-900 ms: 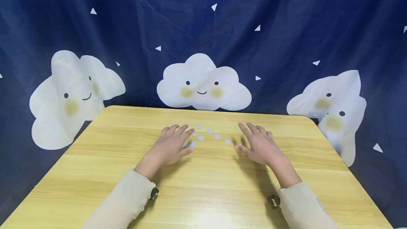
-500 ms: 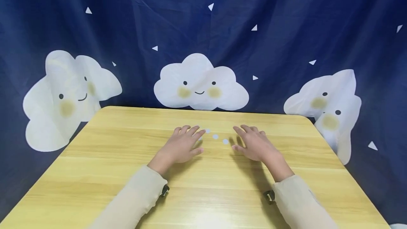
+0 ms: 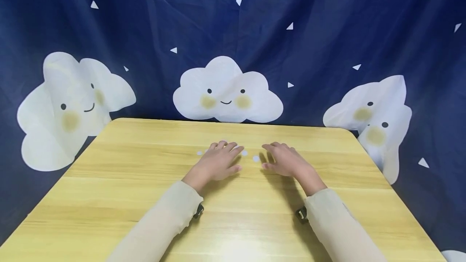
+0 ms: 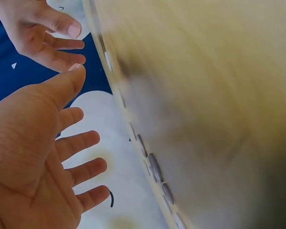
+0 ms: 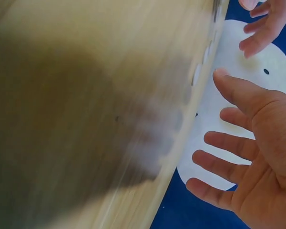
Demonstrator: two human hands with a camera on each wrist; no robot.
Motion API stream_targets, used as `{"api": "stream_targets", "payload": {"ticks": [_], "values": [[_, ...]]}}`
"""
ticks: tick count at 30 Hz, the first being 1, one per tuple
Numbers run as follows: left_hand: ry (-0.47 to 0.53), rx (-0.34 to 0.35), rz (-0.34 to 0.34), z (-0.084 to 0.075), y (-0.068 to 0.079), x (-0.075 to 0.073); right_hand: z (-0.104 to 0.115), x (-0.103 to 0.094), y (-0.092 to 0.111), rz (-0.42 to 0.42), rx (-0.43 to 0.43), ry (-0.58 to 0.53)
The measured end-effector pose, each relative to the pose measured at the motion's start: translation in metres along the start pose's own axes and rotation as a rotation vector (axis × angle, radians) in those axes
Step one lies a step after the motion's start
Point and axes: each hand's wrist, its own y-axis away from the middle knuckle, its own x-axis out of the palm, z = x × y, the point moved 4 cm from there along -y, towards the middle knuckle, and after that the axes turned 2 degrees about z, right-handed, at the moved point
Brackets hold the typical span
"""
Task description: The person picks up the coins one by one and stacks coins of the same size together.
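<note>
Several small pale round discs lie flat near the middle of the wooden table. My left hand (image 3: 217, 161) hovers palm down over part of the group, fingers spread and holding nothing. It hides some discs in the head view; one disc (image 3: 199, 153) shows to its left and another disc (image 3: 256, 159) between the two hands. Opposite, my right hand (image 3: 285, 159) hangs above the tabletop with loosely bent fingers, also holding nothing. In the left wrist view a row of discs (image 4: 155, 167) appears edge-on beyond the left fingertips. The right wrist view has a disc (image 5: 196, 75) near the right thumb.
The wooden table (image 3: 233, 205) has rounded far corners. Directly behind it hangs a dark blue curtain (image 3: 204, 7) printed with smiling clouds and small white triangles. A dark strap piece (image 3: 198, 211) sits at the left cuff, and a similar one (image 3: 301, 215) at the right cuff.
My left hand has moved right across the discs, covering some and uncovering one on its left. My right hand has shifted slightly left, so the gap between the hands is narrower.
</note>
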Motion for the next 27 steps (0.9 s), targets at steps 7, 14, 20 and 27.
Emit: {"api": "stream_targets", "payload": {"ticks": [7, 14, 20, 27], "values": [[-0.004, 0.003, 0.006, 0.000, -0.014, 0.002, -0.002, 0.002, -0.017, 0.012, -0.044, -0.055], [0.057, -0.016, 0.006, 0.001, -0.028, 0.001, 0.001, 0.005, -0.037, 0.025, -0.086, -0.162], [0.127, -0.066, 0.022, 0.003, -0.035, 0.002, 0.004, 0.012, -0.054, 0.023, -0.093, -0.207], [0.303, -0.087, 0.013, 0.008, -0.048, 0.005, 0.003, 0.017, -0.069, 0.009, -0.077, -0.258]]}}
